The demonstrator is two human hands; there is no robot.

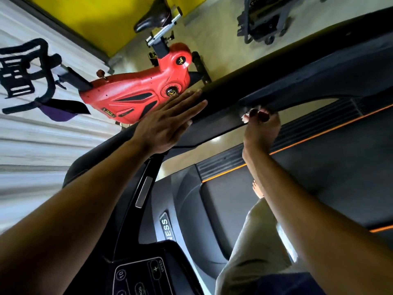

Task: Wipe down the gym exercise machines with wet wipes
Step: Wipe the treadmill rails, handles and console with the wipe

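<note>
The person stood on a black treadmill (pixel 319 162), leaning over its left handrail (pixel 265 67), a long dark bar running up and away toward the far corner of the room. The left hand (pixel 168 122) lay flat on the rail's near end, fingers straight and close together, pressing on the top surface and holding nothing. The right hand (pixel 260 128) reached up from below, a little farther along the same rail, its fingers curled around a crumpled white wet wipe (pixel 247 114). Only a small part of the wipe showed, bunched between the fingertips and the underside edge of the rail, touching the dark plastic there. The two hands were near each other on the rail, the left one above it and the right one beneath.

Beyond the rail stood a red exercise bike (pixel 146 90) with a black saddle (pixel 153 15), beside a yellow wall (pixel 110 20). At the bottom, the treadmill's console (pixel 138 275) showed speed buttons. Another dark machine (pixel 261 20) stood farther back on the floor.
</note>
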